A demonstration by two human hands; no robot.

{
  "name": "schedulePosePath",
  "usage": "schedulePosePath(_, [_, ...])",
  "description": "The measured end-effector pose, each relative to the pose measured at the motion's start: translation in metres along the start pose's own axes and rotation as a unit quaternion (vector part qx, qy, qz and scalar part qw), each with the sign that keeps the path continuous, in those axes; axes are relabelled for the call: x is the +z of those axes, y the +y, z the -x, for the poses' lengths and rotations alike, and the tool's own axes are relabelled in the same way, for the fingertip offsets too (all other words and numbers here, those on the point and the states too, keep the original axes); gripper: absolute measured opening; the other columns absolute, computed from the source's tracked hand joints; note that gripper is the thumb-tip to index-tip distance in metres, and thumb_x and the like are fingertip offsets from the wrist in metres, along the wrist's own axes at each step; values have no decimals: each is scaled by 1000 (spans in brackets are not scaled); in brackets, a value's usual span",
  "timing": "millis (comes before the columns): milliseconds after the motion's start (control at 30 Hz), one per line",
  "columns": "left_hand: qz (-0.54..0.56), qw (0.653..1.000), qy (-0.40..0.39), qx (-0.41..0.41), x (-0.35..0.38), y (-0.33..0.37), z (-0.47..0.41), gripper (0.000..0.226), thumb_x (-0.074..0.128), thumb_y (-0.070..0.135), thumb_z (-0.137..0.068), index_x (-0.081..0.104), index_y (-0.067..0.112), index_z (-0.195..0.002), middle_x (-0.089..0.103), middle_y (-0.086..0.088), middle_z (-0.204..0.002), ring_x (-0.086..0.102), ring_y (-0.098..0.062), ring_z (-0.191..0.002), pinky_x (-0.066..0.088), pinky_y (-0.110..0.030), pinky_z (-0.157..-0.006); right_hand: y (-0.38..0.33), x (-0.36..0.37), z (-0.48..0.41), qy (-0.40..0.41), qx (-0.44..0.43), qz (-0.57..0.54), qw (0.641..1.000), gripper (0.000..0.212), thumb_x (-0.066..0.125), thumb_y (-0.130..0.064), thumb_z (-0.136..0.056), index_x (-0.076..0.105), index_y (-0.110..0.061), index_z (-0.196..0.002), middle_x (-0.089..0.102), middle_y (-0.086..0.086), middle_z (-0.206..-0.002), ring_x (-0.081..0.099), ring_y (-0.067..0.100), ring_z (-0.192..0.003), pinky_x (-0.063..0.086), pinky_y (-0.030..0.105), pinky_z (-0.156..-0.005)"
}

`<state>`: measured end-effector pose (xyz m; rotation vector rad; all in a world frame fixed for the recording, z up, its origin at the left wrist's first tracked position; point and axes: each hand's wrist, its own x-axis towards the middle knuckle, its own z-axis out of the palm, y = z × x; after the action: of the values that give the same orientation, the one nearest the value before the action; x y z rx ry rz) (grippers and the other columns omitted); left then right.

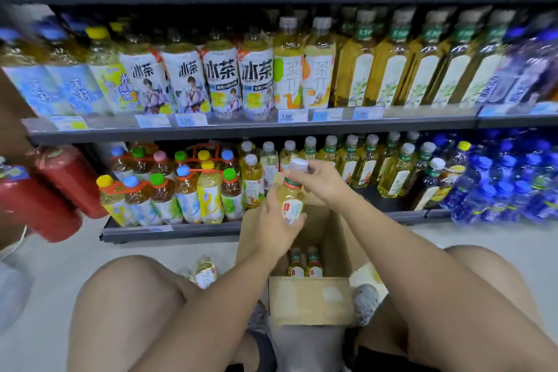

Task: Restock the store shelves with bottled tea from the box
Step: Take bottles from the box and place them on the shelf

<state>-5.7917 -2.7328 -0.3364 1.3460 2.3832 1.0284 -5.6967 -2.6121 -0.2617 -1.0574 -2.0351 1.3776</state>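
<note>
While both hands' grips clasp it, left hand [276, 225] and right hand [320, 180], the tea bottle [291, 201] stands near upright, cap up.

Bottom shelf [169, 231] packed left; dark gap [374, 190] right of held bottle [291, 199].

held bottle [291, 196]: we see pale yellow tea, a white cap, a white label with a red mark
box [312, 300]: we see plain tan cardboard
far-right bottles [507, 178]: we see deep blue
left cylinders [65, 178]: we see red
near-left multipacks [169, 187]: we see amber tea under yellow, blue, green, pink caps
</note>
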Motion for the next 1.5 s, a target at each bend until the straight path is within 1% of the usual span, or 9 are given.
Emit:
schedulePosePath(200, [-56,996,-42,-58,-11,-18,-3,95,73,41,-75,17,31,-151,49,-7,-135,56,-30,-116,55,-43,-86,42,8,4,-36,45,91,994,31,66,-36,-92,65,-17,-116,69,1,-108,65,15,-95,52,24,-77])
schedulePosePath(333, [-124,984,-85,-91,-5,-58,-10,100,73,43,-75,13,36,-155,44,-10,-142,52,-32,-123,55,-45,-88,124,32,1,-72,174,248,950,32,64,-30,-94,65,-13,-121,66,5,-119,61,23,-111,47,31,-94])
schedulePosePath(467, [-170,975,-127,-71,11,-81,-20,91,73,46,-75,21,37,-149,47,-8,-137,56,-33,-117,55,-45,-84,184,60,-1,-169,239,332,897,30,55,-23,-98,61,-10,-124,64,9,-125,61,25,-112,49,31,-94])
schedulePosePath(633, [-200,968,-149,-32,24,-95,-30,90,72,47,-78,16,38,-148,46,-7,-134,56,-32,-116,53,-43,-89,244,98,-17,-238,276,331,870,54,57,-21,-96,35,-7,-144,49,15,-141,50,31,-127,39,34,-105])
schedulePosePath(833, [-220,964,-152,5,25,-108,-41,90,64,55,-82,13,36,-153,45,-8,-129,54,-32,-116,50,-43,-88,315,143,-55,-211,330,298,870,61,60,-33,-93,36,-9,-144,45,13,-146,44,32,-133,31,35,-113])
schedulePosePath(933, [-207,967,-151,12,25,-111,-45,89,65,54,-82,10,38,-150,45,-7,-125,54,-32,-112,50,-42,-84,360,165,-72,-189,359,291,866,63,60,-38,-89,41,-9,-141,51,15,-140,50,33,-128,37,40,-110])
schedulePosePath(1033, [-205,968,-146,13,27,-112,-47,90,68,52,-80,11,38,-149,46,-6,-123,55,-31,-109,51,-42,-81,352,175,-82,-175,402,255,862,52,64,-22,-89,49,-3,-134,57,18,-131,56,36,-120,48,42,-101])
schedulePosePath(1267, [-234,964,-120,33,31,-113,-47,91,73,49,-76,24,33,-151,51,-5,-114,58,-27,-98,51,-39,-75,365,190,-97,-141,420,264,857,42,64,-33,-88,61,-11,-124,63,13,-126,63,30,-113,56,33,-82])
schedulePosePath(1500, [-236,965,-111,31,33,-113,-45,91,74,51,-75,22,32,-148,53,-5,-114,58,-26,-99,51,-38,-75,334,177,-97,-106,394,246,879,55,62,-54,-84,64,-13,-122,62,10,-128,59,30,-119,47,38,-96])
